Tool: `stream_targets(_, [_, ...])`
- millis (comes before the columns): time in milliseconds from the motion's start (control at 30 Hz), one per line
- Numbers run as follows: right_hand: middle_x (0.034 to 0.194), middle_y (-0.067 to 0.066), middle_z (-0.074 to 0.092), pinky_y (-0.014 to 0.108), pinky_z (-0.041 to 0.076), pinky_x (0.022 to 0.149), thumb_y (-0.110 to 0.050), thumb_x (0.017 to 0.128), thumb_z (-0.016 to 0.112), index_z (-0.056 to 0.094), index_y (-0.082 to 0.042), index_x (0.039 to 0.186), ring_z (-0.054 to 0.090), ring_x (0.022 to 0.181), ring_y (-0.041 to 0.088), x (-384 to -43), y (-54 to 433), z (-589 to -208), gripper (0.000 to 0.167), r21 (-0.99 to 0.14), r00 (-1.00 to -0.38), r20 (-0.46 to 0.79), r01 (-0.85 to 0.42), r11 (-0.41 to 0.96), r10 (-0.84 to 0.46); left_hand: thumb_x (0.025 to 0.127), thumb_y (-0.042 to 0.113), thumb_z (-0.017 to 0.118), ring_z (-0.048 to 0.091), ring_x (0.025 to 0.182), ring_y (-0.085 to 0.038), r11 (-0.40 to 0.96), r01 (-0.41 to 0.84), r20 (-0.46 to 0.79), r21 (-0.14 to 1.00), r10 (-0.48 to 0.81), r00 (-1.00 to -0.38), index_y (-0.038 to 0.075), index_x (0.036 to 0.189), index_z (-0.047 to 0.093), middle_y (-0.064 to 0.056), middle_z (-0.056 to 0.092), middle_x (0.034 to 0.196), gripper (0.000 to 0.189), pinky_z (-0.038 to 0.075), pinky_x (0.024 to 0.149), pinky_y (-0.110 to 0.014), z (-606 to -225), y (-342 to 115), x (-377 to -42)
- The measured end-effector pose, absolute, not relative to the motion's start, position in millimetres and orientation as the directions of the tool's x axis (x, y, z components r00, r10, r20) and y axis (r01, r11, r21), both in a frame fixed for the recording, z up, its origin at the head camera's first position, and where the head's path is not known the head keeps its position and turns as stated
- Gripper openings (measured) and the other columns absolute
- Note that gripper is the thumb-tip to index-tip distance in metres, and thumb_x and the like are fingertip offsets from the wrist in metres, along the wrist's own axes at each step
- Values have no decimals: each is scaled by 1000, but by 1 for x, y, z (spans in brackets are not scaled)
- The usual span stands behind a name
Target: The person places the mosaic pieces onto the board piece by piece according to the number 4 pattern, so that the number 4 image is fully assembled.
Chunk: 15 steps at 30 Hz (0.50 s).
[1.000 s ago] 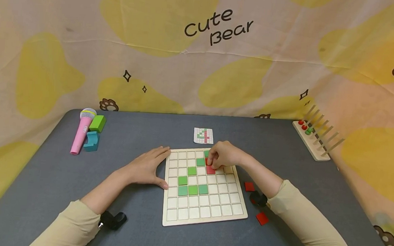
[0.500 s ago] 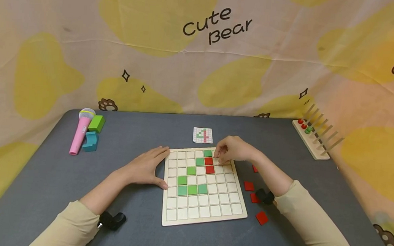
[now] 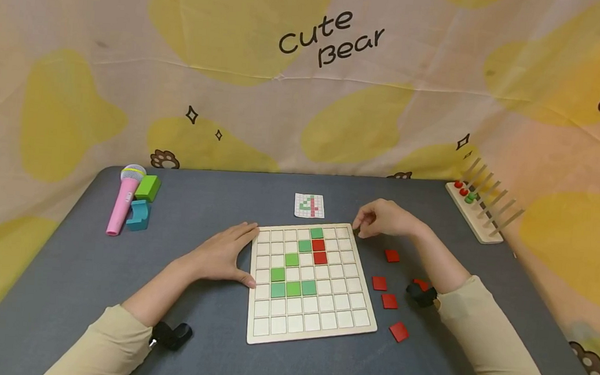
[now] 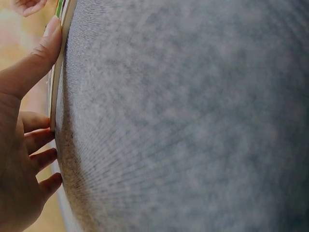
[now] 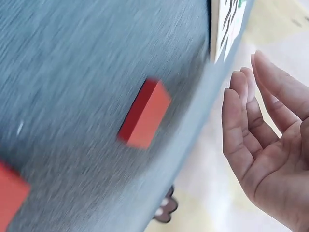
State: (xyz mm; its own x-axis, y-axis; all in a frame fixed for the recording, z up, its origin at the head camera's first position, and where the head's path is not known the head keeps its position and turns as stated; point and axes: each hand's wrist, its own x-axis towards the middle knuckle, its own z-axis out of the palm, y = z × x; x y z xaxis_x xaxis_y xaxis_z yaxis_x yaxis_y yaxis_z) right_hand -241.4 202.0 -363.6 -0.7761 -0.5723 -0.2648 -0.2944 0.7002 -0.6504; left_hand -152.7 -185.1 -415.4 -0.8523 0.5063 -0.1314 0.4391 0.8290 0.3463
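A square wooden grid board (image 3: 311,332) lies on the table, with several green tiles (image 3: 293,289) and two red tiles (image 3: 320,258) set among its white squares. My left hand (image 3: 224,256) rests at the board's left edge, thumb and fingers spread and touching its rim; the left wrist view shows the thumb (image 4: 41,55) against that edge. Off the board's far right corner, my right hand (image 3: 384,218) hovers with loosely bent fingers. Nothing shows between them in the right wrist view. Below that hand lies a loose red tile (image 5: 146,113).
Several more red tiles (image 3: 389,301) lie right of the board. A small pattern card (image 3: 309,206) sits behind it. Far left are a pink toy microphone (image 3: 123,204), a green block (image 3: 148,188) and a blue block (image 3: 139,216). A peg rack (image 3: 473,214) stands far right.
My right hand has left the red tiles on the board and moved right, past the board's corner. Both red tiles now show fully. The left hand has stayed in place.
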Motion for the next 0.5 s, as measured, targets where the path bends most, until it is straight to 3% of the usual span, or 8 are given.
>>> stream_targets(500, [89, 10, 73, 24, 50, 71, -10, 83, 78, 71, -1, 103, 62, 77, 12, -243, 246, -368, 23, -636, -740, -361, -250, 731, -567, 64, 70, 79, 25, 151, -41, 832, 431, -138, 348, 500, -855, 4, 155, 30, -16, 28, 163, 122, 30, 116, -62, -413, -184, -151])
